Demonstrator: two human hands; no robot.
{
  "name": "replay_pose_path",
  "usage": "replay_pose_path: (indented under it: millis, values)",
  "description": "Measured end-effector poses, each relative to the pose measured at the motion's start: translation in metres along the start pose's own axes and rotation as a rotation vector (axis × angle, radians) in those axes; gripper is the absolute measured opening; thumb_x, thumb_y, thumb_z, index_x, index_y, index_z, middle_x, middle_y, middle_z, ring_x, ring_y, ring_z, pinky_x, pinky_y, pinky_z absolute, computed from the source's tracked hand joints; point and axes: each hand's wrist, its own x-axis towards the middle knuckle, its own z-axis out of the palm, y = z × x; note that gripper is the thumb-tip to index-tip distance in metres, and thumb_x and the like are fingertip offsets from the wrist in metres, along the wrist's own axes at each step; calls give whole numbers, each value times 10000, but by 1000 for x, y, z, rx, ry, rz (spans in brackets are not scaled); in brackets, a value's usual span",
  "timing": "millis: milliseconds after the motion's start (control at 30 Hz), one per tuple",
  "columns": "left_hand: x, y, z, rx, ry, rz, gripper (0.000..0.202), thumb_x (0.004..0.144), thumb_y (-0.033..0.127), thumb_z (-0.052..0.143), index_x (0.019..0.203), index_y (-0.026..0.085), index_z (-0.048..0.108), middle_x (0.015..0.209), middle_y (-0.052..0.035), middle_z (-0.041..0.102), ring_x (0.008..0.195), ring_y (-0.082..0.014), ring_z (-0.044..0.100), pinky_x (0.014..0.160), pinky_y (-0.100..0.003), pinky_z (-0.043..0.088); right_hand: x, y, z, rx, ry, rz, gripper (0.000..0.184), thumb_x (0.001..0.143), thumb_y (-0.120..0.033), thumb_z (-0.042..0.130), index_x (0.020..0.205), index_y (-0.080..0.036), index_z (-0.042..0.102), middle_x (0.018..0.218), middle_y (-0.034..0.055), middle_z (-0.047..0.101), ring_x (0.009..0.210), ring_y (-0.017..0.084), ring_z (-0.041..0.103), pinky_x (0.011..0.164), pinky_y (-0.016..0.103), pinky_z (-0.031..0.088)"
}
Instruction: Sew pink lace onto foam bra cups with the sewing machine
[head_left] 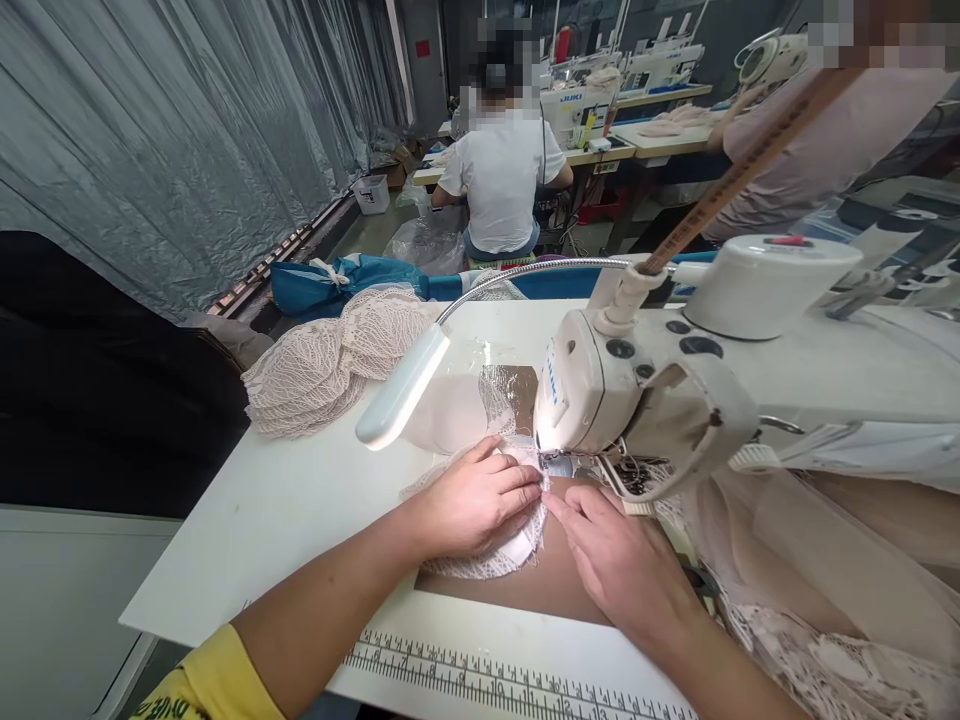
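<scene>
A cream lace cup piece (517,548) with a pale lining lies at the sewing machine (592,385), its edge running up to the needle area. On top of it rests my left hand (484,500), fingers close together and bent, their tips gripping the fabric along its right edge. My right hand (611,545) is closed, with the index fingertip at that same edge, just below the presser foot. What its thumb does is hidden. Behind my left hand, another pale cup section (446,415) extends over the table.
A stack of lace cups (337,360) sits at the table's back left. A lamp (405,385) hangs low over the work. Sheer lace fabric (832,580) spreads at right, and a ruler strip (480,680) lines the front edge. Co-workers sit ahead, one in a white shirt (499,185).
</scene>
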Motion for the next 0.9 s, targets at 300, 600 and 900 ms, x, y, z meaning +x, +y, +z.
replay_pose_path:
  millis: [300, 600, 900]
  values:
    - [1, -2, 1, 19, -12, -51, 351, 953, 290, 396, 1219, 122, 552, 1231, -103, 614, 1067, -235, 548, 1035, -447, 312, 7, -3, 2, -65, 32, 47, 384, 839, -51, 435, 1094, -163, 698, 834, 75, 678, 691, 173, 552, 572, 290, 362]
    - [2, -3, 1, -1, 22, 2, 203, 948, 245, 421, 1020, 151, 585, 1078, -104, 644, 1078, -211, 553, 1015, -444, 318, 6, -3, 0, -35, 71, -12, 355, 854, -61, 427, 1061, -147, 703, 827, 81, 671, 710, 169, 538, 540, 274, 349]
    - [5, -10, -1, 55, -49, 67, 283, 973, 253, 362, 799, 157, 563, 789, -49, 589, 762, -161, 525, 835, -357, 397, 4, -4, 0, 6, 80, -40, 356, 823, -50, 441, 1049, -109, 709, 843, 82, 680, 723, 178, 524, 506, 272, 341]
